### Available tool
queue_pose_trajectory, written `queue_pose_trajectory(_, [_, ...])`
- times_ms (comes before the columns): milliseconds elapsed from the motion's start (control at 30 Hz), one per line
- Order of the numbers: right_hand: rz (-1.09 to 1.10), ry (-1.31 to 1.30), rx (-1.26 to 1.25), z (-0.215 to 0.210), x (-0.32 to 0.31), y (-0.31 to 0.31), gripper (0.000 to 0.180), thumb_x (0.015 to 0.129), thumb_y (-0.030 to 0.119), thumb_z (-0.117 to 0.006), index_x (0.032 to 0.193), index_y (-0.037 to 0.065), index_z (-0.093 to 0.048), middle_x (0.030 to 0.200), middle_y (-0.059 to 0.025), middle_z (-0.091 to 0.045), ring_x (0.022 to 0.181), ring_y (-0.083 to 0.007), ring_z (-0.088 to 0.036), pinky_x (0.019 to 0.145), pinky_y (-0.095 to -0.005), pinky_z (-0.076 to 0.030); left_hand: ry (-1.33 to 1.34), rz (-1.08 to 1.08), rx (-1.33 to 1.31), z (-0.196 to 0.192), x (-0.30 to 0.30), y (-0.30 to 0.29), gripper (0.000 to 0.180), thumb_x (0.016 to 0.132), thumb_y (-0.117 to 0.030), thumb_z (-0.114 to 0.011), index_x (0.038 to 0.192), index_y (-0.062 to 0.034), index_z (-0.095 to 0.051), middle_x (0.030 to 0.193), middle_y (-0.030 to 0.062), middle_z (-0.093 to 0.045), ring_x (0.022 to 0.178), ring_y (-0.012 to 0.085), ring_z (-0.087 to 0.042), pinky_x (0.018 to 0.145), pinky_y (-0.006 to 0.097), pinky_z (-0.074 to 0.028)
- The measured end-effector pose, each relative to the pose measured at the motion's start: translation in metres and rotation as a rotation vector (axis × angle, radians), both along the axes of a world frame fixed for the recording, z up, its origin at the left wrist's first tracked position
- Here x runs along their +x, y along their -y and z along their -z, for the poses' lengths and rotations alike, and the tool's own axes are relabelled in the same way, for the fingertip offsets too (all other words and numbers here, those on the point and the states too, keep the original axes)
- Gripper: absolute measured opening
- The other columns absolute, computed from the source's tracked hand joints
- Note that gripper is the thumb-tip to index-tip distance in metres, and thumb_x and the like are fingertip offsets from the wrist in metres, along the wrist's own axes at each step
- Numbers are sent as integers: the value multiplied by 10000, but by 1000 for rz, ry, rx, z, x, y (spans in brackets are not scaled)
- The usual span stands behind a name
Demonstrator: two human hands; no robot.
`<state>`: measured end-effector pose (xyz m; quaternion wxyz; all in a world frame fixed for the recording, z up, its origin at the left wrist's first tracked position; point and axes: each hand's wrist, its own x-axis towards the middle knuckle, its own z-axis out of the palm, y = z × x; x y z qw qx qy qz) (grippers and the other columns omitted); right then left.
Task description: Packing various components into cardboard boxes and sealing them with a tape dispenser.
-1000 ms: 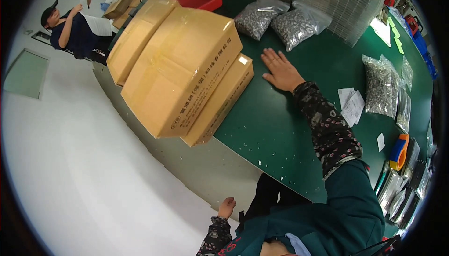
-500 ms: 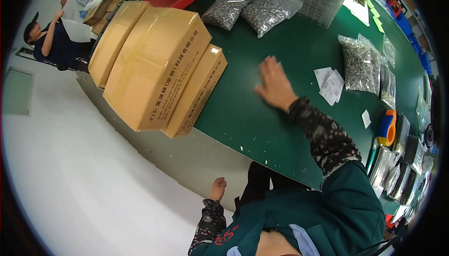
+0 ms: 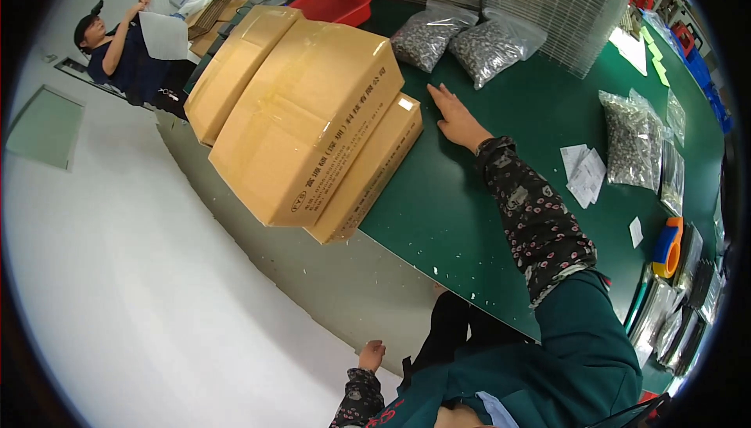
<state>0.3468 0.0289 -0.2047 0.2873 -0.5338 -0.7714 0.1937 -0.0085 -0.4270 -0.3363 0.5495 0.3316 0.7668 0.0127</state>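
Left hand [image 3: 371, 355] hangs low beside the body, fingers loosely curled; whether it grips anything cannot be determined. Right hand [image 3: 458, 117], well apart from the left, extends over the green table [image 3: 469, 217] with fingers straight and nothing grasped; palm contact with the surface cannot be confirmed. At far left, a co-worker [image 3: 129, 64] in a dark top and cap handles a white sheet [image 3: 164, 37]. Next come three taped brown cartons: a left carton [image 3: 235, 68], a large carton [image 3: 285, 115] just beside it, and a lower carton [image 3: 375, 170], partly covered by the large one and nearest the right hand. A red bin [image 3: 338, 1] is located behind them. Just beyond the right fingertips lie two clear bags [image 3: 489, 48] of small grey parts. Further right are a wire mesh rack [image 3: 559, 13], white slips [image 3: 584, 176], a fuller bag [image 3: 630, 142] of similar parts, and an orange-and-blue ring-shaped item [image 3: 667, 248].
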Motion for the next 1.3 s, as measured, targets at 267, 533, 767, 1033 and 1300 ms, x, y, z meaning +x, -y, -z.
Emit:
queue_pose_trajectory(267, [-304, 188, 20, -13, -6, 95, 523, 776, -9, -390, 1295, 29, -336, 1312, -172, -381, 1240, -289, -344, 1045, -414, -249, 72, 4, 19, 17, 2, 3, 338, 831, -188, -535, 1113, -4, -502, 894, 90, -612, 781, 178, -606, 580, 291, -482])
queue_pose_trajectory(533, [9, 192, 27, -48, 35, 185, 575, 774, 149, -566, 1287, 24, -336, 1346, -188, -293, 1282, -363, -222, 1050, -431, -210, 116, 46, 94, -13, 34, -79, 319, 835, -182, -532, 1108, -18, -509, 911, 73, -607, 798, 167, -602, 632, 296, -483])
queue_pose_trajectory(767, [279, 232, -179, -32, 58, 205, 582, 791, 226, -538, 1262, -50, -336, 1358, -257, -241, 1274, -399, -208, 1055, -434, -179, 88, 215, 80, 2, 42, -84, 324, 831, -175, -531, 1118, -26, -504, 913, 68, -604, 813, 171, -599, 645, 298, -480])
queue_pose_trajectory(1033, [362, 99, -78, -38, 62, 284, 651, 785, 230, -545, 1315, -30, -270, 1371, -231, -235, 1301, -366, -176, 1055, -457, -162, 93, 216, 20, 4, 31, -79, 329, 826, -184, -532, 1109, -19, -499, 937, 74, -598, 816, 171, -596, 623, 304, -478])
queue_pose_trajectory(1300, [482, 307, -244, -22, 17, 394, 820, 752, 360, -563, 1335, -69, -177, 1383, -310, -117, 1292, -459, -96, 1042, -515, -114, 117, 218, 70, 3, 18, -78, 335, 824, -195, -533, 1111, -24, -503, 934, 74, -601, 802, 170, -597, 627, 296, -479])
